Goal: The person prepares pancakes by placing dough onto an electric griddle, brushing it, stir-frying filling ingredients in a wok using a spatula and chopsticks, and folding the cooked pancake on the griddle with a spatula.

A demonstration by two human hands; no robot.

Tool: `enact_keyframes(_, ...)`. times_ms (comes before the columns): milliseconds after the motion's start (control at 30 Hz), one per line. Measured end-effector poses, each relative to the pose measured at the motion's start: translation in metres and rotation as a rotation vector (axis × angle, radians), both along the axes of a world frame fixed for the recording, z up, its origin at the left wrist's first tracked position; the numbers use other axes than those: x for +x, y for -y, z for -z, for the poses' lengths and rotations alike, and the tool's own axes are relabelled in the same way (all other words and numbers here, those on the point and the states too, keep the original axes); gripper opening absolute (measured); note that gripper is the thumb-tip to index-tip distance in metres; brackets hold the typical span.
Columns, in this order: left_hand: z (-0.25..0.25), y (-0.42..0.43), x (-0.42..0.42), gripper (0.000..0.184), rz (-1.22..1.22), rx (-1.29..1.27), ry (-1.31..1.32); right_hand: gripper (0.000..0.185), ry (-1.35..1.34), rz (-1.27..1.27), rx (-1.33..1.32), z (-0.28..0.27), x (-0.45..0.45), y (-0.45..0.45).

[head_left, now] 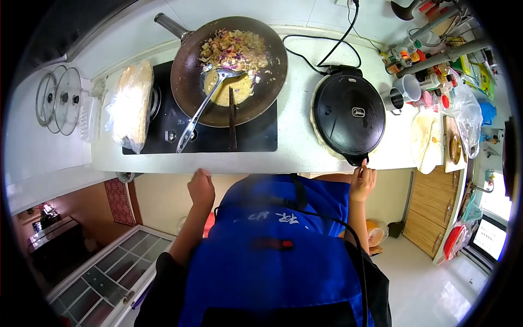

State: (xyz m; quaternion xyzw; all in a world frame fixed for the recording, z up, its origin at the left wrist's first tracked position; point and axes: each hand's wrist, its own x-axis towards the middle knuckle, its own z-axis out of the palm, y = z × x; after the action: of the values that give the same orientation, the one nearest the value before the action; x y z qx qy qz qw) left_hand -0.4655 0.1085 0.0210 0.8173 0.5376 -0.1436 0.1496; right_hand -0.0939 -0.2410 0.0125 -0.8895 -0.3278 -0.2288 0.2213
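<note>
My right hand (363, 184) is at the front handle (357, 159) of a round black electric griddle (350, 114), its fingertips pinched at the handle's edge. The griddle's lid is down, and a pale rim of flatbread shows along its left side. My left hand (201, 188) is curled closed just off the counter's front edge, with nothing visible in it. Beyond it a wok (180, 82) stands on the black stove (207, 143), holding chopped vegetables (234, 52) and a yellow mixture (220, 97). A metal spatula (199, 113) and dark chopsticks (232, 122) rest across the wok's rim.
A plastic-wrapped stack (132, 106) lies left of the wok, with glass lids (68, 101) farther left. Right of the griddle are a metal cup (392, 99), bottles and jars, and flatbreads (426, 139) near the edge. A black cord (321, 37) runs behind the griddle.
</note>
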Motion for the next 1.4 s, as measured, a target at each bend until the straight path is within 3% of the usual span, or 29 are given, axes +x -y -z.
enact_keyframes(33,0.000,0.001,-0.002,0.058,0.031,0.174,-0.018,0.039,-0.007,0.007,-0.010,0.000,-0.002,0.000)
enact_keyframes(67,0.002,-0.012,-0.001,0.079,-0.036,0.030,-0.136,0.042,-0.014,0.014,-0.020,0.000,-0.004,0.001)
enact_keyframes(167,0.002,-0.026,0.002,0.105,-0.131,0.044,-0.348,0.047,-0.035,0.048,0.020,-0.008,-0.013,-0.002)
enact_keyframes(200,0.014,-0.036,-0.009,0.124,-0.167,0.019,-0.364,0.049,-0.044,0.069,0.046,-0.011,-0.019,-0.001)
enact_keyframes(300,0.020,-0.065,-0.033,0.126,-0.155,-0.084,-0.392,0.052,-0.136,0.418,0.119,0.006,-0.024,0.032)
enact_keyframes(433,0.044,-0.097,-0.047,0.118,-0.170,0.011,-0.387,0.067,-0.821,0.890,0.035,0.080,-0.010,0.115)
enact_keyframes(467,0.028,-0.102,-0.035,0.098,-0.229,-0.033,-0.350,0.070,-0.879,0.891,0.105,0.098,-0.011,0.126)
enact_keyframes(533,0.028,-0.107,-0.030,0.088,-0.218,0.041,-0.295,0.075,-1.070,0.868,0.295,0.125,-0.012,0.134)
enact_keyframes(567,0.024,-0.106,-0.030,0.082,-0.221,0.074,-0.271,0.081,-1.234,0.915,0.399,0.083,-0.022,0.098)
enact_keyframes(633,0.020,-0.107,-0.024,0.078,-0.248,0.065,-0.266,0.095,-1.436,0.755,0.308,0.108,-0.020,0.101)
enact_keyframes(700,0.018,-0.113,-0.023,0.077,-0.262,0.057,-0.260,0.108,-1.189,0.933,-0.252,0.119,-0.026,0.073)
enact_keyframes(933,0.044,-0.117,-0.039,0.086,-0.269,0.041,-0.217,0.118,-1.121,0.959,-0.058,0.115,-0.041,0.057)
enact_keyframes(1133,0.026,-0.098,-0.047,0.093,-0.068,0.043,-0.249,0.117,-0.951,1.099,-0.328,0.120,-0.041,0.042)
enact_keyframes(1400,0.056,-0.095,-0.072,0.106,0.065,0.265,-0.207,0.109,-0.862,1.037,-0.134,0.095,-0.054,0.030)
